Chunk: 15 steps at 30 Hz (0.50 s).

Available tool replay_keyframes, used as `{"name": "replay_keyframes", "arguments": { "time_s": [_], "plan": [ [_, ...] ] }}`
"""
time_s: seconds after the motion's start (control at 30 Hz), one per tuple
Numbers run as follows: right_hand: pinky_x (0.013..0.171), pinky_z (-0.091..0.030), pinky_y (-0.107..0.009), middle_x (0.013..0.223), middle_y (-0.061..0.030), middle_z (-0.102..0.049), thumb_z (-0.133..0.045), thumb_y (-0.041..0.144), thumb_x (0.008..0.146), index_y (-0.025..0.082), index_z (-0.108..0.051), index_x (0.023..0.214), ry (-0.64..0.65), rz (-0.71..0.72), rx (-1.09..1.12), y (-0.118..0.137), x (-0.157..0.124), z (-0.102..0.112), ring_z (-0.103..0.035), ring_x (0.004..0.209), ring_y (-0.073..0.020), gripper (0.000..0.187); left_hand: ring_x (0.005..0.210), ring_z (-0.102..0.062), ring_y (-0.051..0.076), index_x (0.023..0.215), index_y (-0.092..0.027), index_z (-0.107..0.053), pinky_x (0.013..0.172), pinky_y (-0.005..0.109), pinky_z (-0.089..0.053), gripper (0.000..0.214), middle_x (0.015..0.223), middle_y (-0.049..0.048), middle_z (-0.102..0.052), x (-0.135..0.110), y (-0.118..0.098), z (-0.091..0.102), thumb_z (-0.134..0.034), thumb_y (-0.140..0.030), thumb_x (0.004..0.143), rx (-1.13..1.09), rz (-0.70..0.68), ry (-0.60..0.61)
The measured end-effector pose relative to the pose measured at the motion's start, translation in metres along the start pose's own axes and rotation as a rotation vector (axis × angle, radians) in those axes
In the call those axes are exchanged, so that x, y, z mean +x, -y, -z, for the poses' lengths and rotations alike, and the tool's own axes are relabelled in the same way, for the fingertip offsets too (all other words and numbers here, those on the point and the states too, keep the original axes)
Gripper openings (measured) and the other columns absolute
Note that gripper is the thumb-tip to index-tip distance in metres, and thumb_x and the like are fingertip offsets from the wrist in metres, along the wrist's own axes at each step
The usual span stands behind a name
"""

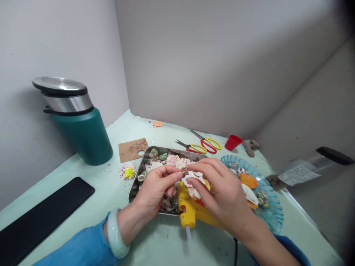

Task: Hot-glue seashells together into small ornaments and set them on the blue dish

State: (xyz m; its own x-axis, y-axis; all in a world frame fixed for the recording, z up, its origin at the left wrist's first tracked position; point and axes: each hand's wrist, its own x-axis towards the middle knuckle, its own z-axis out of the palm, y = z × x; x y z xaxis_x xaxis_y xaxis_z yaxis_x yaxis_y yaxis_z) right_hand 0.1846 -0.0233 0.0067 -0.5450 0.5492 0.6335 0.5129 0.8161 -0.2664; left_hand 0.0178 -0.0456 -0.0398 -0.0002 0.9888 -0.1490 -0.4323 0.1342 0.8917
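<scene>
My left hand (156, 188) and my right hand (222, 192) meet over a metal tray (135, 184) filled with several seashells. Between the fingertips of both hands is pinched a small brown speckled shell (185, 170), pressed against a cluster of white and pink shells (194, 181) held below it. A yellow glue gun (190, 212) lies under my right hand, its body resting on the tray's near edge. My left wrist wears a pale green bangle (116, 234).
A blue glass plate (273, 210) with shells sits to the right. Two yellow-handled scissors (203, 146), a red cup (232, 142), a cardboard scrap (132, 149), a green thermos (80, 125), a black pad (41, 218) and a shell with a yellow star (128, 172) lie around.
</scene>
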Motion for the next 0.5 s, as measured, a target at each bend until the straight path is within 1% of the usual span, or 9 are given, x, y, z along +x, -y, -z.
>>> {"name": "replay_keyframes", "arguments": {
  "time_s": [0.13, 0.3, 0.4, 0.5],
  "plan": [
    [0.076, -0.049, -0.032, 0.094, -0.007, -0.064, -0.057, 0.015, 0.09, 0.018, -0.063, 0.098, -0.042, -0.066, 0.044, -0.0056, -0.0001, 0.0084, -0.059, 0.087, -0.0189, 0.011, 0.039, -0.034, 0.002, 0.08, -0.013, -0.066, 0.045, 0.018, -0.024, 0.021, 0.044, -0.0081, -0.045, 0.0015, 0.0016, 0.002, -0.075, -0.031, 0.073, -0.033, 0.032, 0.011],
    [0.076, -0.049, -0.031, 0.095, -0.0067, -0.063, -0.057, 0.014, 0.09, 0.017, -0.063, 0.103, -0.017, -0.089, 0.073, -0.0099, -0.0028, 0.0043, -0.061, 0.087, -0.0184, 0.015, 0.039, -0.031, 0.002, 0.083, -0.012, -0.066, 0.047, 0.018, -0.027, 0.02, 0.043, -0.0088, -0.044, 0.0028, 0.0027, 0.0041, -0.075, -0.029, 0.075, -0.114, 0.06, 0.065],
    [0.075, -0.049, -0.03, 0.095, -0.0066, -0.063, -0.057, 0.013, 0.089, 0.016, -0.063, 0.103, -0.013, -0.089, 0.081, -0.0092, -0.0036, 0.0028, -0.061, 0.086, -0.018, 0.015, 0.038, -0.029, 0.002, 0.078, -0.013, -0.065, 0.046, 0.018, -0.025, 0.018, 0.04, -0.009, -0.04, 0.0023, 0.0011, 0.0039, -0.072, -0.029, 0.078, -0.139, 0.092, 0.116],
    [0.073, -0.049, -0.03, 0.095, -0.0065, -0.062, -0.057, 0.013, 0.089, 0.017, -0.063, 0.103, 0.009, -0.098, 0.084, -0.0089, -0.0044, 0.0023, -0.061, 0.085, -0.0178, 0.015, 0.039, -0.03, 0.003, 0.07, -0.014, -0.061, 0.045, 0.018, -0.024, 0.02, 0.04, -0.0078, -0.04, 0.0013, -0.0006, 0.0035, -0.071, -0.029, 0.079, -0.164, 0.112, 0.153]
  ]
}}
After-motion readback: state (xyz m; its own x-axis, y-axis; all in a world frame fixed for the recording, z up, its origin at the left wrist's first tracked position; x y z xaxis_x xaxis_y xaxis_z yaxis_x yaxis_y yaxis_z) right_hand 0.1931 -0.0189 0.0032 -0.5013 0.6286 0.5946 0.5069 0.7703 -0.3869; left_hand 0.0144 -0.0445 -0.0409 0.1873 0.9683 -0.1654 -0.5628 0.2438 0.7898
